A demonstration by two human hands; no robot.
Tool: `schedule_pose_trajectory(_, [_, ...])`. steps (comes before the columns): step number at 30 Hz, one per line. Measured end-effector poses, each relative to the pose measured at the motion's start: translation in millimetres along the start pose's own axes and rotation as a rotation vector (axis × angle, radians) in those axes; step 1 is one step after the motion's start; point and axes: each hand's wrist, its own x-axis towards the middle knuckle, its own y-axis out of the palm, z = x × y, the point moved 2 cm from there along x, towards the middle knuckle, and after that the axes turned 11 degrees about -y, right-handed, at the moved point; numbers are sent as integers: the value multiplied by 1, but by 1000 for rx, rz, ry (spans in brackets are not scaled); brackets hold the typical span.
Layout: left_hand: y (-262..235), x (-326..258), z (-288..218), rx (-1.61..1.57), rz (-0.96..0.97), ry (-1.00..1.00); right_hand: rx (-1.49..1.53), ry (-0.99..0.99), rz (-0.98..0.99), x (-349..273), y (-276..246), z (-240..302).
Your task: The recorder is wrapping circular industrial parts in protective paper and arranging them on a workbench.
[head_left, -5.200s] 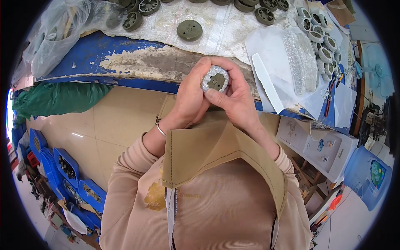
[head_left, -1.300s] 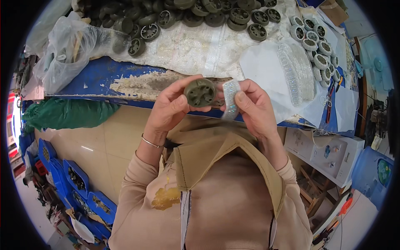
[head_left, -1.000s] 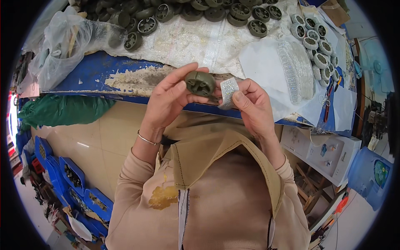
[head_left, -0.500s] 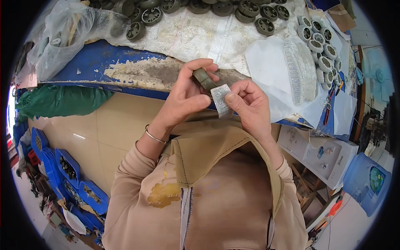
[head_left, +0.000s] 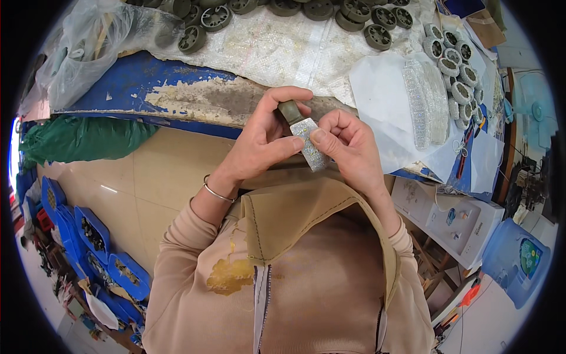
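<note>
In my left hand (head_left: pixel 264 133) I hold a dark olive-green wheel (head_left: pixel 289 112) by its rim, seen from the side. A silver glittery strip (head_left: pixel 311 150) lies against the wheel's outer face, its far end on the rim and its near end hanging free. My right hand (head_left: pixel 348 144) pinches the strip between thumb and fingers. The left thumb presses on the strip's edge, close beside the right thumb. Part of the wheel is hidden behind the strip and my fingers.
Bare olive wheels (head_left: pixel 377 36) crowd the far side of the white woven sheet (head_left: pixel 277 59). More glittery strips (head_left: pixel 424 100) lie on white paper at the right, beside several silver-wrapped wheels (head_left: pixel 461 92). Blue bins (head_left: pixel 91 233) stand on the floor at left.
The strip's far end has come up against the wheel's rim, and both thumbs now meet on it. My right hand has moved slightly left.
</note>
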Motion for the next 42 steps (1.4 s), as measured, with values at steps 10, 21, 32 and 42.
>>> schedule_pose_trajectory(10, [1,-1,0,29,-30,-12,-21,28,-20,1,-1,-4])
schedule_pose_trajectory(21, [-2,-3,2,155,-68,18,-39,12,-40,2,1,-9])
schedule_pose_trajectory(32, [-7,-14,-39,268,60,-87,316,146,44,11,-8,0])
schedule_pose_trajectory(42, [-20,-13,-52,163,88,-143,-175,-400,132,23,11,-25])
